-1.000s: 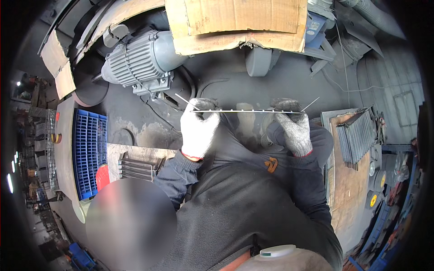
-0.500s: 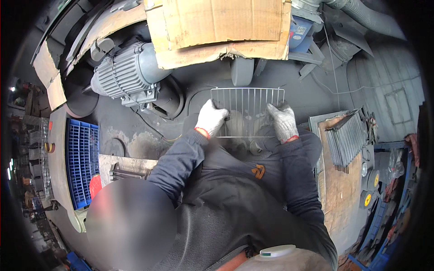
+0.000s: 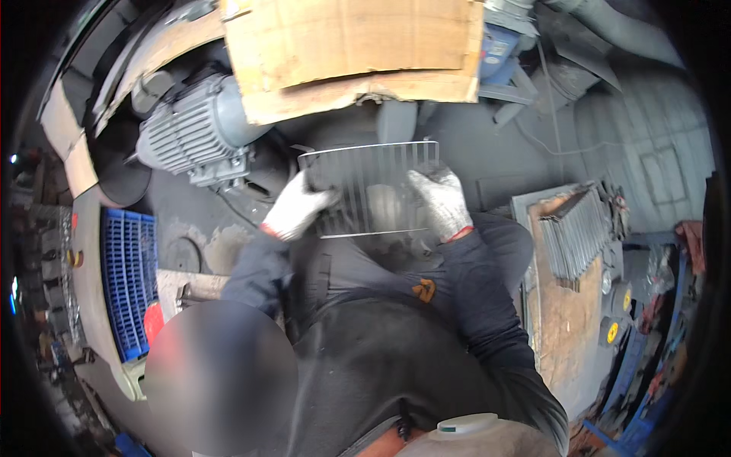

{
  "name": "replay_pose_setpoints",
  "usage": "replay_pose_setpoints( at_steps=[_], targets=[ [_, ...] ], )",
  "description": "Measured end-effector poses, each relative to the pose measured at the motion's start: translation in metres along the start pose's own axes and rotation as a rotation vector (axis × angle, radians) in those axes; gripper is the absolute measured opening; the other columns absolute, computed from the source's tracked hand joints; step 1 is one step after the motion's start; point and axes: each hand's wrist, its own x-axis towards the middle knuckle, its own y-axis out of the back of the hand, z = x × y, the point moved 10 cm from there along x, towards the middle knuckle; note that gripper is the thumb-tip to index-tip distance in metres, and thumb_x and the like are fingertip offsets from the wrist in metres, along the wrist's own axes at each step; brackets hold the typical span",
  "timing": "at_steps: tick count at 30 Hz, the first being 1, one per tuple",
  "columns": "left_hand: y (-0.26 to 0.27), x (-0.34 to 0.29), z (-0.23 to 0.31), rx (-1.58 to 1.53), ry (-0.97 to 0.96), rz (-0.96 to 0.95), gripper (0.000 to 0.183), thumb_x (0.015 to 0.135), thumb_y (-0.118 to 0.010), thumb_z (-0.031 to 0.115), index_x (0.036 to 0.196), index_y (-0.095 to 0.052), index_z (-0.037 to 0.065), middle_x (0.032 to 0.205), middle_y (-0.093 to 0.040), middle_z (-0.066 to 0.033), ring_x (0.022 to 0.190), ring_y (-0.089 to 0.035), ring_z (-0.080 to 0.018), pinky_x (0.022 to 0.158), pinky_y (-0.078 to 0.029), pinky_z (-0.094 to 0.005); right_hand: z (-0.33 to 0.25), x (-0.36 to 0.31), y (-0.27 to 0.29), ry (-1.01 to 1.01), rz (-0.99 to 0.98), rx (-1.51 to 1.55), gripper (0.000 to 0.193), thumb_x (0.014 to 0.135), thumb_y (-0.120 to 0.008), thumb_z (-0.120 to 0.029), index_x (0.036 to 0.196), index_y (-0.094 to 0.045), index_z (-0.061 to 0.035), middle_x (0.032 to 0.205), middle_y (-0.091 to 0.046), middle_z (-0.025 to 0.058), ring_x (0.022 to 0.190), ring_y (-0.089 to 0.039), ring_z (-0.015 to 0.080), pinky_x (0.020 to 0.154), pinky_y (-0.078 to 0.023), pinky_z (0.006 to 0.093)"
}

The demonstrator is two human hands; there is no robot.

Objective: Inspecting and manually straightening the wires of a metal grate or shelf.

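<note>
Both hands wear white knitted gloves with dark, dirty fingertips. A rectangular metal wire rack (image 3: 368,183) with thin parallel bars is held up in front of my lap, its left end a little lower than its right. My left hand (image 3: 299,207) is closed on the rack's left end, thumb lying over the bars. At the opposite end, my right hand (image 3: 443,201) grips the rack the same way. The fingers behind the rack are mostly hidden, and motion blurs the bars.
Beyond the rack hangs a cardboard sheet (image 3: 350,46). A grey electric motor (image 3: 194,126) stands at the far left, a blue plastic grate (image 3: 131,282) nearer. On my right, a stack of similar racks (image 3: 575,242) lies on a cardboard-covered surface (image 3: 567,327).
Both hands have moved left with the wire rack, and its left end has dropped slightly. The surroundings have shifted a little left in the view too.
</note>
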Motion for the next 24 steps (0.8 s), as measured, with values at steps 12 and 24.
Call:
replay_pose_setpoints(
  at_steps=[12, 24],
  targets=[
    [0.334, -0.431, -0.093, 1.174, 0.624, 0.887, 0.058, 0.108, -0.069, 0.023, 0.158, -0.051, -0.003, 0.151, -0.063, -0.0233, 0.137, -0.061, -0.0351, 0.12, -0.044, -0.0412, -0.236, -0.234, 0.28, 1.072, 1.059, -0.602, 0.02, 0.098, -0.072, 0.009, 0.117, -0.072, 0.004, 0.106, -0.077, 0.0149, 0.1, -0.076, 0.0225, 0.092, -0.06, 0.0348],
    [0.419, -0.493, -0.222, 0.235, 0.312, 0.905, 0.031, 0.104, -0.061, 0.016, 0.126, -0.072, -0.003, 0.112, -0.072, -0.0086, 0.098, -0.064, -0.0206, 0.093, -0.052, -0.0359, -0.14, -0.147, 0.358, 0.57, 1.072, -1.929, 0.053, 0.087, -0.065, -0.003, 0.138, -0.073, -0.016, 0.116, -0.076, 0.0112, 0.097, -0.07, 0.0329, 0.087, -0.053, 0.048]
  ],
)
